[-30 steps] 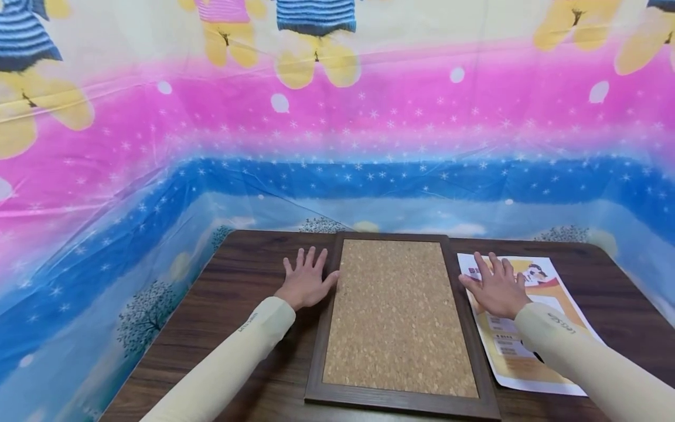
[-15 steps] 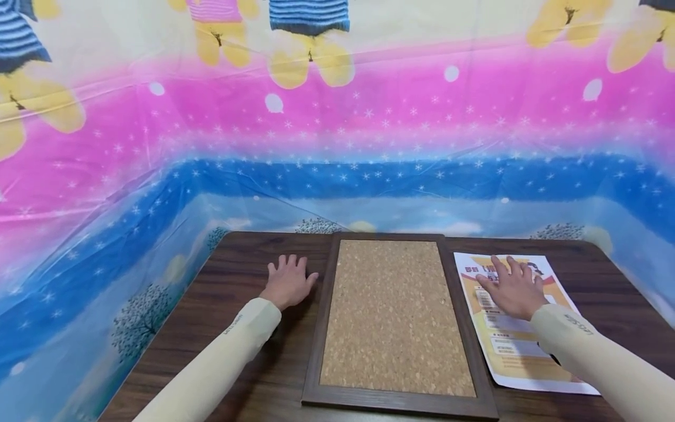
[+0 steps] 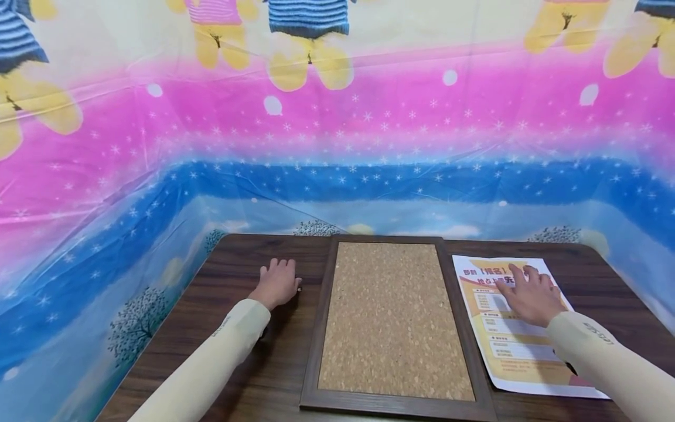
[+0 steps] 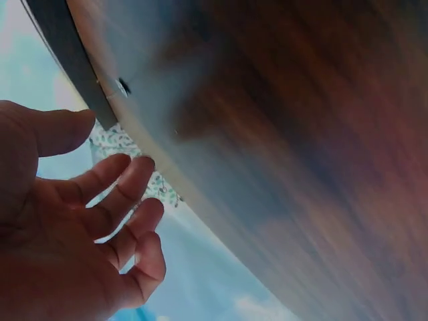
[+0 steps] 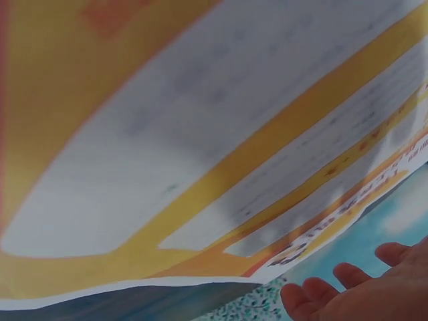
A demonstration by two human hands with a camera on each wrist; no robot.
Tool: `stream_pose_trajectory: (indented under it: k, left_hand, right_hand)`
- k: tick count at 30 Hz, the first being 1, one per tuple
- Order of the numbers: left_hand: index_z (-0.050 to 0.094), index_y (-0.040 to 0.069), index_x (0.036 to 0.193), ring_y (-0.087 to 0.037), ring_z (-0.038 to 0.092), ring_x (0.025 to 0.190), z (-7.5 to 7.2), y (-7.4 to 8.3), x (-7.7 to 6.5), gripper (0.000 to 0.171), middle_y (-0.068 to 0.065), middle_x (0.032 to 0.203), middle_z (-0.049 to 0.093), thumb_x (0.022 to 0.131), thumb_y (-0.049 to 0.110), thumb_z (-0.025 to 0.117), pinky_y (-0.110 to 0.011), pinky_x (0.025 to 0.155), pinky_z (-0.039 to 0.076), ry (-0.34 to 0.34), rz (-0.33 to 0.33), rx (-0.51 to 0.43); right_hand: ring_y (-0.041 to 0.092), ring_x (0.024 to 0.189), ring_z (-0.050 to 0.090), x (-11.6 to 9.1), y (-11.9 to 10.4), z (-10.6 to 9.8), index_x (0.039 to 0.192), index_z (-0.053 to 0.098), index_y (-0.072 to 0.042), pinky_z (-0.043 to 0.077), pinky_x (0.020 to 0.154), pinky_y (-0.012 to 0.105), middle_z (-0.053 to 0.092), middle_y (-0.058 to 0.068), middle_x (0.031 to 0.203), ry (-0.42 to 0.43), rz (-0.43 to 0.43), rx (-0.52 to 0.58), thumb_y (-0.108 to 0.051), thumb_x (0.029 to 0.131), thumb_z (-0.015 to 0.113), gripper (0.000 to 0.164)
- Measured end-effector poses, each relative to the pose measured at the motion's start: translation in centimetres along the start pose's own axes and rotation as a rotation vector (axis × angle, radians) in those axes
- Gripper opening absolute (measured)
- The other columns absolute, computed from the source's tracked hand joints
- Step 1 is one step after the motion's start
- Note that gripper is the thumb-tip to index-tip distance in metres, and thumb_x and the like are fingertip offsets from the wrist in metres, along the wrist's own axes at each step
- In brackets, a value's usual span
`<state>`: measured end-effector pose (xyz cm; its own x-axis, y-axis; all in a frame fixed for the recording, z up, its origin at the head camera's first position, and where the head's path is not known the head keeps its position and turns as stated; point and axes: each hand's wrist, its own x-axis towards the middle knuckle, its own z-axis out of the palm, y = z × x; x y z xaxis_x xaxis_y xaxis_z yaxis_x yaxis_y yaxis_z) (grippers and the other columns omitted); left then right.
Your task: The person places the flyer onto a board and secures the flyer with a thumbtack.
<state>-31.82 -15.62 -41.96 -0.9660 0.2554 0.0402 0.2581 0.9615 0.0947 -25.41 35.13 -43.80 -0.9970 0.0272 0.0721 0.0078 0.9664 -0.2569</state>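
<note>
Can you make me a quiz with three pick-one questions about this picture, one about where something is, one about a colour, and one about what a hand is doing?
1. Where is the flyer?
A. On top of the cork board
B. On the table to the right of the cork board
C. Hanging on the wall

2. What colour is the frame of the cork board?
A. Dark brown
B. White
C. Red

3. What is the right hand doing?
A. Making a fist in the air
B. Gripping the board's frame
C. Resting with straight fingers on the flyer

Answers: 1 B, the flyer lies flat on the table beside the board's right edge. 2 A, the wooden rim is dark brown. 3 C, its fingers lie spread on the flyer's upper part.
</note>
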Motion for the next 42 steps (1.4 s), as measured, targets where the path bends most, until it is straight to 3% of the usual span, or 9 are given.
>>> stream_pose_trajectory:
  k: [10,17,28,35,42]
  left_hand:
    - [0.047,0.002,0.117,-0.031,0.04,0.095,0.0,-0.2,0.1,0.042,-0.014,0.107,0.052,0.085,0.027,0.053,-0.045,0.072,0.029,-0.019,0.024,0.029]
    - [0.045,0.003,0.122,-0.031,0.04,0.099,0.2,0.0,0.2,0.044,-0.013,0.112,0.051,0.085,0.026,0.053,-0.047,0.076,0.029,-0.037,0.043,0.027]
    - [0.054,0.007,0.11,-0.023,0.039,0.082,0.2,0.3,0.7,0.029,-0.008,0.097,0.056,0.086,0.023,0.052,-0.039,0.066,0.025,-0.068,0.043,0.021]
    - [0.052,0.006,0.116,-0.024,0.041,0.085,0.0,0.4,0.7,0.033,-0.009,0.104,0.055,0.088,0.023,0.049,-0.04,0.068,0.026,-0.053,0.066,0.021]
    - [0.05,0.005,0.119,-0.027,0.042,0.096,0.0,0.5,0.6,0.042,-0.011,0.11,0.053,0.084,0.028,0.055,-0.043,0.072,0.027,-0.07,0.084,0.017]
  right_hand:
    - [0.049,0.095,0.019,-0.3,2.4,-0.3,0.128,0.026,0.007,0.02,0.072,0.058,0.023,0.033,0.112,0.038,0.07,-0.017,-0.036,0.086,0.043,0.062]
    - [0.047,0.088,0.021,-0.6,3.9,-0.7,0.122,0.029,0.012,0.023,0.07,0.057,0.025,0.034,0.104,0.007,0.113,-0.047,-0.036,0.085,0.046,0.063]
    - [0.048,0.084,0.022,-1.4,5.5,-1.4,0.117,0.03,0.017,0.024,0.068,0.059,0.026,0.035,0.098,-0.066,0.175,-0.009,-0.038,0.078,0.054,0.072]
    - [0.048,0.082,0.023,-1.5,5.8,-1.3,0.112,0.033,0.019,0.025,0.066,0.06,0.028,0.035,0.093,-0.056,0.217,-0.031,-0.044,0.074,0.057,0.077]
    - [0.049,0.082,0.022,-1.4,6.0,-1.0,0.111,0.033,0.02,0.025,0.068,0.06,0.027,0.036,0.091,-0.072,0.286,-0.061,-0.051,0.069,0.06,0.087]
